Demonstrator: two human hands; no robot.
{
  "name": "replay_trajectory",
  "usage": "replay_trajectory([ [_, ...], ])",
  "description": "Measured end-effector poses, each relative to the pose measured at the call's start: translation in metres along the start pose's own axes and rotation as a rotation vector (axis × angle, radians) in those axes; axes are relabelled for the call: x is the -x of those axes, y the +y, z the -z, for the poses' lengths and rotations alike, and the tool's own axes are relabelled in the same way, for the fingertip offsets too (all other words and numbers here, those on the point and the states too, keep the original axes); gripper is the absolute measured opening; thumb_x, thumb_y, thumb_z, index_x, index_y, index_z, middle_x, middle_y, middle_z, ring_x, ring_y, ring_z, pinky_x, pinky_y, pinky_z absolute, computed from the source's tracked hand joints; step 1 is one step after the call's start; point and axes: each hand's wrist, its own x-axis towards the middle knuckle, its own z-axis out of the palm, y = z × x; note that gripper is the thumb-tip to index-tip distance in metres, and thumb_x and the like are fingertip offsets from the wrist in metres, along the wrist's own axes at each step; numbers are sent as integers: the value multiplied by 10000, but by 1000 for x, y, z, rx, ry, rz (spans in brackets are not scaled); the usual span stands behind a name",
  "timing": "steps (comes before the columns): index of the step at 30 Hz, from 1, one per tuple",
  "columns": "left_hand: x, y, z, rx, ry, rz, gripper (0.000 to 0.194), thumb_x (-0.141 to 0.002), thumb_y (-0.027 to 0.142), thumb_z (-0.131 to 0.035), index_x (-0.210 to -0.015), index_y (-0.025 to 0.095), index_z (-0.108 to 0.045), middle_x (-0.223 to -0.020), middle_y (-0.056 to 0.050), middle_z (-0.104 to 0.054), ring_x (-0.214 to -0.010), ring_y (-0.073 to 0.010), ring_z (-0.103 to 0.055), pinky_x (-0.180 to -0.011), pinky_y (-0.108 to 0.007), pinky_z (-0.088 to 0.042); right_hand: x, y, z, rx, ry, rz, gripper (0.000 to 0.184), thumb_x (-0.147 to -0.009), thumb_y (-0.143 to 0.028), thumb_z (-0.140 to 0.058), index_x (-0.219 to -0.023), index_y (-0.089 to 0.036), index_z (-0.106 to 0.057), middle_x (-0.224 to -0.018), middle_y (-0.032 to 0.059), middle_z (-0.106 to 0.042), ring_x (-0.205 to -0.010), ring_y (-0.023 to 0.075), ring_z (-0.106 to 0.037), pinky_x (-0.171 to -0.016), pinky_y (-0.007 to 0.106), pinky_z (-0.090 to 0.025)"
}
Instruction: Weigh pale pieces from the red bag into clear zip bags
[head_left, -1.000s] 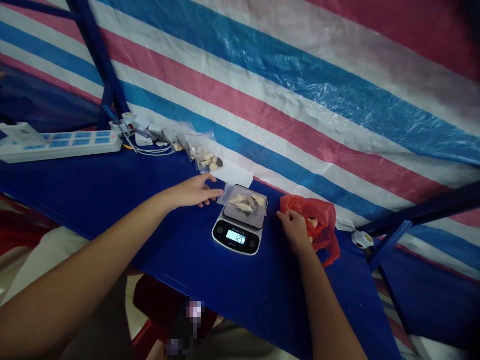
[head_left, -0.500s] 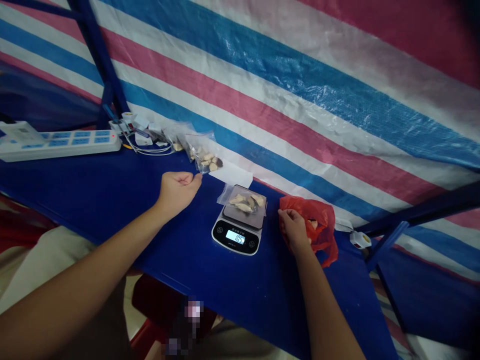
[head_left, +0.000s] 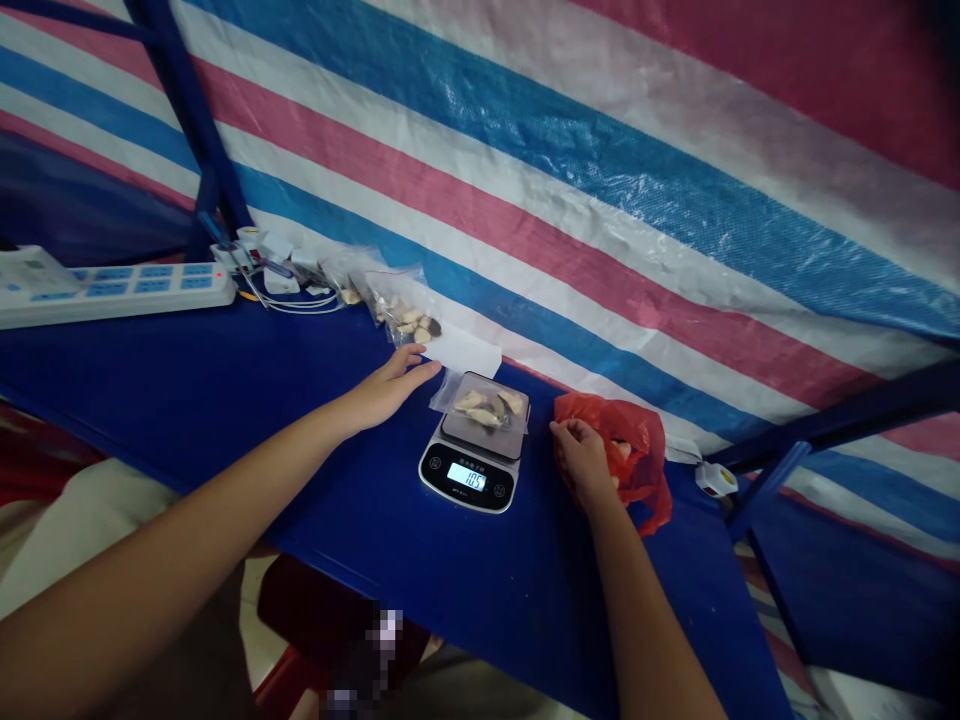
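Note:
A digital kitchen scale point(head_left: 469, 480) stands on the blue table, its lit display seeming to read 10.5. On its plate lies a clear zip bag point(head_left: 489, 408) with pale, dried-looking slices inside. My left hand point(head_left: 390, 388) is open, thumb and fingers apart, just left of that bag's loose end and not clearly touching it. To the right of the scale, my right hand point(head_left: 581, 455) is closed at the near left edge of a red plastic bag point(head_left: 649, 450), the fingertips pinched on its rim. A few pale pieces show inside the red bag.
Behind my left hand lie several filled zip bags point(head_left: 405, 310) and a white paper sheet point(head_left: 465, 350). A power strip point(head_left: 150, 290) and white cables point(head_left: 300, 300) sit at the left. At the far right is a white plug-like object point(head_left: 716, 480). A striped tarpaulin point(head_left: 525, 200) rises behind the table.
My left hand has moved right towards the scale, and its curled fingers have opened out. My right hand stays at the red bag. The display looks the same.

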Motion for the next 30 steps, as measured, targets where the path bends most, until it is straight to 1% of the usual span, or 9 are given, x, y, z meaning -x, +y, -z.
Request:
replay_trajectory([
  [2, -1, 1, -1, -40, -18, 13, 618, -858, 635, -591, -1370, 294, -533, -1512, -113, -530, -1385, -320, -502, -1081, -438, -420, 1, -1, 0, 4, -2, 2, 431, -684, -574, -779, -723, -241, -507, -501, -78, -477, -400, 96, -381, -373, 240, -256],
  [4, -3, 0, -3, -89, -39, 2, 610, -862, 654, -569, -1350, 288, -562, -1512, -103, -537, -1387, -317, -505, -1054, -411, -441, 1, -2, 1, 9, -4, 4, 423, -694, -568, -775, -723, -241, -508, -503, -77, -481, -396, 99, -390, -371, 241, -260],
  [8, -10, -6, -12, -224, -78, 3, 550, -789, 630, -656, -1146, 212, -644, -1186, -121, -720, -1072, -283, -682, -879, -371, -506, 2, -2, 0, 6, -2, 14, 404, -698, -548, -774, -723, -237, -517, -501, -78, -481, -397, 99, -397, -373, 237, -267],
  [11, -15, -6, -19, -268, -95, 1, 446, -740, 484, -722, -1060, 186, -637, -957, -87, -748, -837, -233, -699, -760, -345, -504, 2, -2, -1, -4, 3, 6, 407, -684, -548, -777, -727, -237, -518, -498, -82, -477, -398, 97, -394, -372, 231, -273],
  [17, -26, 21, -17, -285, -73, -206, 240, -734, 296, -678, -948, 191, -646, -876, -49, -724, -786, -184, -662, -737, -316, -489, 4, -6, -1, -6, -4, -12, 409, -674, -544, -782, -719, -239, -514, -477, -80, -471, -381, 101, -399, -361, 230, -276],
  [20, -53, 41, -2, -421, -40, -309, 213, -699, 234, -678, -906, 190, -666, -852, -43, -705, -779, -188, -651, -745, -321, -486, 5, -8, -1, 3, -4, -16, 409, -672, -540, -787, -712, -236, -516, -481, -76, -474, -387, 101, -405, -366, 231, -293],
  [24, -117, 56, 34, -609, 26, -335, 231, -662, 175, -700, -893, 189, -693, -852, -43, -696, -868, -225, -667, -837, -333, -489, 7, -11, 0, 20, -14, -22, 412, -681, -547, -784, -712, -238, -514, -487, -71, -481, -385, 103, -404, -361, 235, -280],
  [27, -154, 64, 67, -763, 101, -277, 423, -733, 250, -724, -1135, 130, -673, -991, -70, -706, -1030, -259, -657, -989, -369, -456, 8, -11, 0, 8, -17, -30, 423, -675, -556, -788, -720, -238, -514, -493, -71, -483, -384, 101, -396, -360, 234, -277],
  [30, -148, 80, 87, -712, 261, -341, 706, -851, 455, -648, -1393, 29, -496, -1288, -113, -614, -1206, -302, -575, -1061, -388, -401, 7, -8, 0, 1, -25, -35, 440, -663, -572, -795, -729, -238, -517, -488, -71, -483, -386, 107, -404, -361, 236, -287],
])
